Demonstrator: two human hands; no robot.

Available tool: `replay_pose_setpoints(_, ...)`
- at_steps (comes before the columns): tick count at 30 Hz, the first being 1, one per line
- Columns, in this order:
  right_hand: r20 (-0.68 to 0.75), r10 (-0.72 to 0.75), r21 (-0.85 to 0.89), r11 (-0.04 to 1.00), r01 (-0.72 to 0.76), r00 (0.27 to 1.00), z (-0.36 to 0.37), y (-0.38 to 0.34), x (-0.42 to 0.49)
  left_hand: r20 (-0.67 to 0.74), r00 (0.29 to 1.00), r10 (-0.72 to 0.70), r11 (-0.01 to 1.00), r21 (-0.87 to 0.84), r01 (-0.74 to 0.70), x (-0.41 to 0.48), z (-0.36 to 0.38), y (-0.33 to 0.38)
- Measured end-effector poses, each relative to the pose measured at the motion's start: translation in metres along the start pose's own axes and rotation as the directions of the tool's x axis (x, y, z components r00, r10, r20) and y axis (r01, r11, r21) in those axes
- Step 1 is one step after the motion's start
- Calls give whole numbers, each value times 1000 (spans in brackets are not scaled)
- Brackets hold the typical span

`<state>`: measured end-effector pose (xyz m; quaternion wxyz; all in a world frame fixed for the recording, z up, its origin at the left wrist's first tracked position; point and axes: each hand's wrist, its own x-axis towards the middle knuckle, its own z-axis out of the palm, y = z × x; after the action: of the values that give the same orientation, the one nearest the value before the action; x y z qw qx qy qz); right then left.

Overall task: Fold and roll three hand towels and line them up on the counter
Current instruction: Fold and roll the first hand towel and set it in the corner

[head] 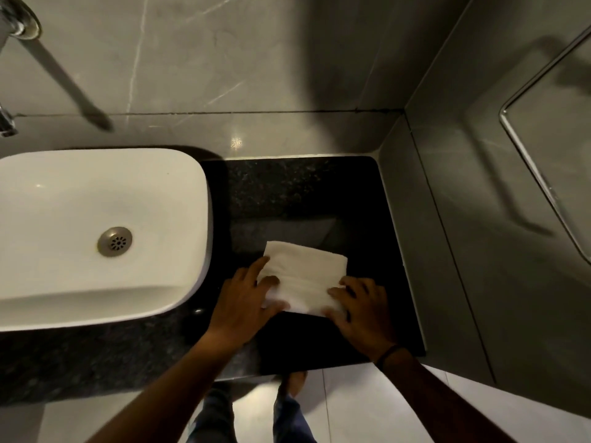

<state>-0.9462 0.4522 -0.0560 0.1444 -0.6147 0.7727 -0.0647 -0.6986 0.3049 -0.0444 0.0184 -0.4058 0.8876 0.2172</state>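
One white hand towel (pixel 305 273) lies folded into a narrow strip on the black granite counter (pixel 303 193), to the right of the sink. My left hand (pixel 246 298) rests on the towel's near left corner, fingers spread, thumb curled under the near edge. My right hand (pixel 361 306) grips the near right corner, where the fabric bunches under the fingertips. The far end of the towel lies flat. No other towel is in view.
A white basin (pixel 96 235) with a metal drain sits on the counter's left. A chrome tap (pixel 19 24) juts from the tiled wall at top left. A grey wall (pixel 463 251) bounds the counter on the right, bearing a metal rail (pixel 540 174).
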Motion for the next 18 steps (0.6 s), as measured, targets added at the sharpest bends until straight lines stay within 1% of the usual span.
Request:
replay_pose_setpoints(1,69,-39,-23,999,41,997,-1,3,-3,44,997,58,993,96,-62,0,-5,-2)
replay_pose_setpoints(2,91,-67,-26,997,70,994,0,6,-4,91,988,125,979,150,-138,3,-5,-8)
replay_pose_setpoints(4,129,-64,22,998,61,990,-2,8,0,127,968,219,960,152,-237,16,-12,-15)
replay_pose_setpoints(5,130,-32,58,998,24,991,-4,7,3,147,964,222,963,120,-240,27,-22,-16)
replay_pose_setpoints(6,116,25,147,988,-42,993,-7,5,8,116,968,220,968,93,-232,44,-29,-16)
replay_pose_setpoints(7,97,109,259,957,-131,989,-12,3,16,74,982,174,982,65,-178,62,-39,-12)
replay_pose_setpoints(8,99,186,364,908,-210,977,-17,3,23,29,993,117,992,48,-118,78,-46,-5)
replay_pose_setpoints(9,164,277,454,831,-322,947,-21,2,30,3,999,40,998,39,-40,91,-50,6)
replay_pose_setpoints(10,226,356,491,762,-422,907,-24,1,36,-33,999,-17,999,40,18,101,-47,19)
replay_pose_setpoints(11,262,421,487,719,-495,868,-26,-1,39,-81,995,-52,997,53,56,106,-42,33)
replay_pose_setpoints(13,340,528,489,608,-626,778,-24,-7,42,-123,989,-78,993,77,88,108,-23,55)
replay_pose_setpoints(16,434,644,579,336,-742,630,-13,-7,48,-170,979,-110,994,-18,109,111,6,74)
replay_pose_setpoints(18,532,640,627,143,-766,555,-16,-10,50,-115,986,-121,992,-29,119,114,22,86)
